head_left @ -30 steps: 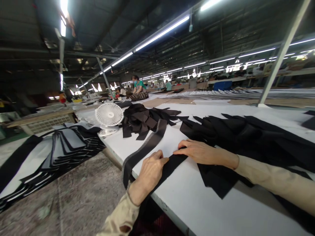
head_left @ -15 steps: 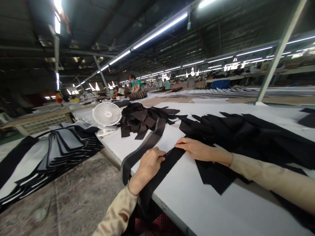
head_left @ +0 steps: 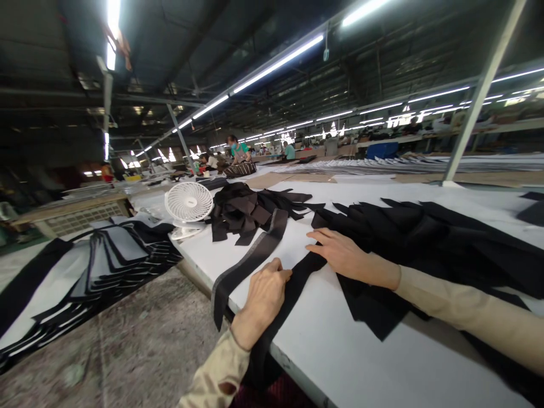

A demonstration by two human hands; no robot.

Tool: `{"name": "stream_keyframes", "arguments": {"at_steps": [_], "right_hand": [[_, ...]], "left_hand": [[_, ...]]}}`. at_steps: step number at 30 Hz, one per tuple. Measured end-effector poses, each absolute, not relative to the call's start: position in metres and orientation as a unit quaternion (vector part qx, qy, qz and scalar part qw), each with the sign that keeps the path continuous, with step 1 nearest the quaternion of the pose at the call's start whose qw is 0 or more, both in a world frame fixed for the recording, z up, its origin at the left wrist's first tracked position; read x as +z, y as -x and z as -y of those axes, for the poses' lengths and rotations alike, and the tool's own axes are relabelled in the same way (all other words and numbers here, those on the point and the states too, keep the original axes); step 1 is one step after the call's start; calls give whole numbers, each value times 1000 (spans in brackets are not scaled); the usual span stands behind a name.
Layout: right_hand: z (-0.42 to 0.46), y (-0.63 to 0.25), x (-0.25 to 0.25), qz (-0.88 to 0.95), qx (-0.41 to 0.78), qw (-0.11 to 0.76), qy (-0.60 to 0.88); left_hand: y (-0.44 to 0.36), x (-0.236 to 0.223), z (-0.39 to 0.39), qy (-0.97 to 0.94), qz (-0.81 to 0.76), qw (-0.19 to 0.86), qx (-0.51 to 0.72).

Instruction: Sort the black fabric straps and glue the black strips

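Note:
A long black fabric strip (head_left: 293,283) lies across the edge of the white table (head_left: 365,362) and hangs over it. My left hand (head_left: 264,297) pinches the strip near the table edge, fingers closed on it. My right hand (head_left: 344,254) lies flat on the strip's far end, fingers stretched out, against a spread pile of black cut pieces (head_left: 425,238). A second, greyer strip (head_left: 250,258) runs beside the first, to the left of my left hand.
A small white fan (head_left: 188,203) stands at the table's left corner beside a heap of black scraps (head_left: 246,209). Stacked black and white cut panels (head_left: 106,255) lie on a lower surface to the left. A person in green (head_left: 240,150) works farther back. A metal post (head_left: 476,102) rises at right.
My right hand has slid slightly along the strip toward the pile. My left hand keeps its grip near the table edge. The view shifted a little.

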State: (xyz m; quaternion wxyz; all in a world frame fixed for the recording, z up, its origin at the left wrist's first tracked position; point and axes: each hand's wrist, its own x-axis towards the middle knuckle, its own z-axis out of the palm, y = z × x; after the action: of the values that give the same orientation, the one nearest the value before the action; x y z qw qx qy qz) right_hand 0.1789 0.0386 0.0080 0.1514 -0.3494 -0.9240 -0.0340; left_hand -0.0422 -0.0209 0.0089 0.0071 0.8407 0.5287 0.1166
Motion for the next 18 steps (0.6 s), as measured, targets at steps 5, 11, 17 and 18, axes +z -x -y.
{"name": "stream_keyframes", "arguments": {"at_steps": [5, 11, 17, 18], "right_hand": [[-40, -172, 2, 932, 77, 142, 324], [-45, -176, 0, 933, 107, 129, 319], [-38, -173, 6, 948, 74, 82, 299], [-36, -172, 9, 953, 63, 66, 289]], "left_hand": [[19, 13, 2, -845, -524, 11, 104], [51, 13, 19, -808, -547, 123, 181], [62, 4, 40, -824, -523, 80, 200], [62, 3, 40, -832, -518, 57, 189]]}}
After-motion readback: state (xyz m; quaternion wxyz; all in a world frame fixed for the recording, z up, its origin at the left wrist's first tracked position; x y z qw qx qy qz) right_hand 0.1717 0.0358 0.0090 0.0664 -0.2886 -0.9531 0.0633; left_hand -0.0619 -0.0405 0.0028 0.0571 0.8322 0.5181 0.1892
